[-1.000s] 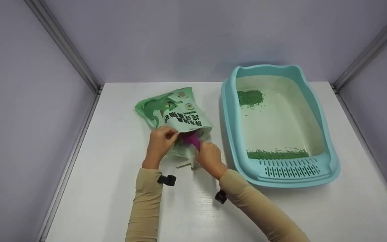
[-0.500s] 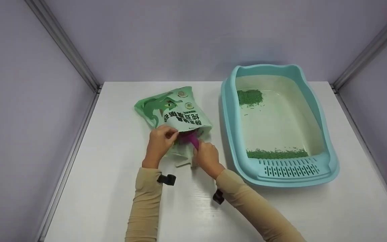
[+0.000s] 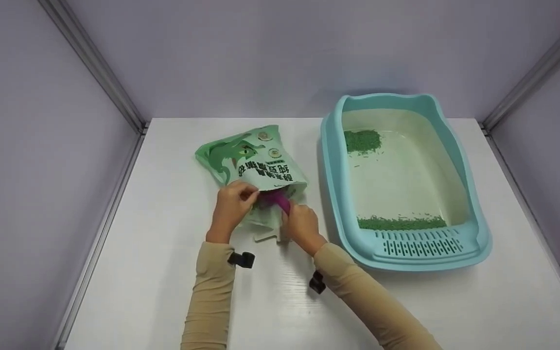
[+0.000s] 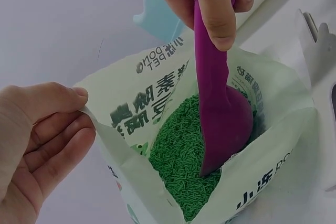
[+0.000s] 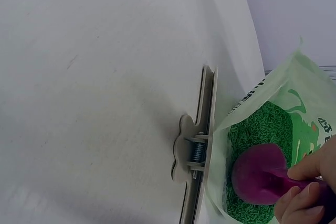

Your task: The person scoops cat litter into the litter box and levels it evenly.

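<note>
In the head view, the scoop (image 3: 283,203) is partly hidden by the bag (image 3: 251,158); the clip (image 5: 182,153) is cut off by the right wrist view's bottom edge.

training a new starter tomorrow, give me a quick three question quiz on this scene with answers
1. Which hand grips the purple scoop?
2. True or false: the blue tray holds green pellets in two main patches.
3. Where is the beige clip? A) in the blue tray B) beside the green bag C) inside the purple scoop

Key:
1. The right hand
2. True
3. B
</note>
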{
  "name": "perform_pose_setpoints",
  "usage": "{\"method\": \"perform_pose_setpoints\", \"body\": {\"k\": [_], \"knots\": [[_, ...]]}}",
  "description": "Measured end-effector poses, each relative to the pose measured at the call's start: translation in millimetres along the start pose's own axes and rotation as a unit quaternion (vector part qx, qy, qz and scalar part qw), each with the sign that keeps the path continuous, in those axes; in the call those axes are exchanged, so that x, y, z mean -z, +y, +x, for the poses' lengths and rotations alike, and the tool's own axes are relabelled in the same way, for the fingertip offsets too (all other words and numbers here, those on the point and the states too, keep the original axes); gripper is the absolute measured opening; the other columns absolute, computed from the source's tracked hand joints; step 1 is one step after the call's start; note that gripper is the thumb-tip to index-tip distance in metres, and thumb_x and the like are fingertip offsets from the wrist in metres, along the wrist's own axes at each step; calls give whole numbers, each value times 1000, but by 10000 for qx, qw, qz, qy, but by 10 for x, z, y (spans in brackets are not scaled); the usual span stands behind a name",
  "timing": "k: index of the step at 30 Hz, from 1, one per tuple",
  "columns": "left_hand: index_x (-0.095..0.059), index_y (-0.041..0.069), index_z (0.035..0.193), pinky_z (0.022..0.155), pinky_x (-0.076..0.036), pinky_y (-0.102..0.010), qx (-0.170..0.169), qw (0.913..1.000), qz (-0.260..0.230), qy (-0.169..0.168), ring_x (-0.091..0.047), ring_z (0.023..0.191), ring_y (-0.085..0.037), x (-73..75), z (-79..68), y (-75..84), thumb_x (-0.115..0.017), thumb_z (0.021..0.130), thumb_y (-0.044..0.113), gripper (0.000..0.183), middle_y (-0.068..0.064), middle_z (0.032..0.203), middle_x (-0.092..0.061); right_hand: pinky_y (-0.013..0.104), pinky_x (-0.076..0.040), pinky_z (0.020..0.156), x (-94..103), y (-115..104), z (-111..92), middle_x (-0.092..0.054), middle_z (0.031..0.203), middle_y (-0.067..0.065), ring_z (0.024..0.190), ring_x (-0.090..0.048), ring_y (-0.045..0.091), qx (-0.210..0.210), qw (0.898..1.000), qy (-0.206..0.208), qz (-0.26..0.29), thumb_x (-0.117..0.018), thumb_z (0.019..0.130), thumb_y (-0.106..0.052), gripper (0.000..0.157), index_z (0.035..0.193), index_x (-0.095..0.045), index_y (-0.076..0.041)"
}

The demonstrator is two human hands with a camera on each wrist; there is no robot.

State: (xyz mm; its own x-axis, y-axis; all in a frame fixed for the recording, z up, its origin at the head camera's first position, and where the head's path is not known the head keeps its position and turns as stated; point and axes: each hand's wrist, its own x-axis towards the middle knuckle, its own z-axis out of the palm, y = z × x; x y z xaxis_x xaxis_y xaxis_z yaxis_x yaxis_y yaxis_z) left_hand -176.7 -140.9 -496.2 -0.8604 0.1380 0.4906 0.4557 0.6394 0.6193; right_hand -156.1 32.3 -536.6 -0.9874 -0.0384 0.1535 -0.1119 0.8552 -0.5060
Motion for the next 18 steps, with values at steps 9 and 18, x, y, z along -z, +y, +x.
{"method": "perform_pose_setpoints", "body": {"k": [9, 18], "knots": [[-74, 2, 82, 64, -56, -31, -55, 10000, 29, -4, -65, 70, -21, 9, 5, -11, -71, 85, 7, 6, -12, 79, -71, 49, -53, 55, -113, 92, -119, -68, 69, 21, 62, -67, 37, 103, 9983, 302, -481, -65, 87, -18, 19, 87, -59, 1], [-73, 0, 82, 65, -57, -32, -6, 10000, -25, -49, -66, 71, -23, 9, 3, -9, -71, 84, 6, 6, -14, 80, -71, 49, -52, 53, -255, 180, -208, -67, 68, 20, 61, -66, 36, -30, 9987, 49, -512, -67, 85, -18, 21, 81, -56, -1]]}}
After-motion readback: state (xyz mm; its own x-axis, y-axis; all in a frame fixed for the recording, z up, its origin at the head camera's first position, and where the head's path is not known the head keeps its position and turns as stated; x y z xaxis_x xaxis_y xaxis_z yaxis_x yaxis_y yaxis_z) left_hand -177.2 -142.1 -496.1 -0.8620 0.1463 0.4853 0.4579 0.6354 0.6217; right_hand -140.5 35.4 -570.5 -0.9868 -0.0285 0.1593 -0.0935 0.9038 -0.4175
